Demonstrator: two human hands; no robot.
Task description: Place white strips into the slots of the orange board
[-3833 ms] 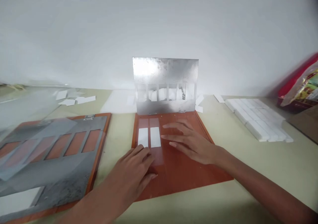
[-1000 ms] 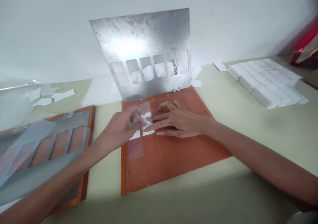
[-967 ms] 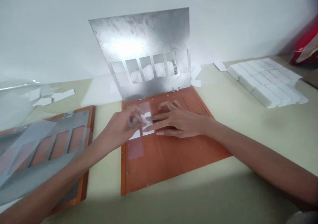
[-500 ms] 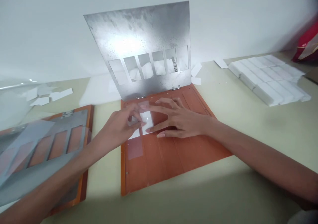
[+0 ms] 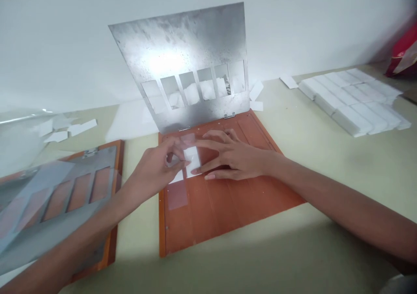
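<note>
My left hand (image 5: 159,161) reaches in from the left with curled fingers, its thumb and forefinger closed at the left side of a small white card (image 5: 193,160). The card lies on the orange-brown board (image 5: 221,207). My right hand (image 5: 233,155) is spread over the board, with fingertips touching the card's right side. Another white card (image 5: 177,176) lies just left of it, partly under my left hand. A strip of clear film (image 5: 177,195) shows below and above this second card. Hinged to the board's back edge, a metal plate (image 5: 195,33) with several rectangular windows stands raised.
At left lies a second board with a metal plate (image 5: 78,229) folded down, clear film across it. Loose white cards (image 5: 83,127) lie behind it. Stacks of white cards (image 5: 352,100) stand at right, near a red bag (image 5: 404,53). A white wall rises behind.
The view has shifted slightly. Both hands keep nearly the same position at the white card.
</note>
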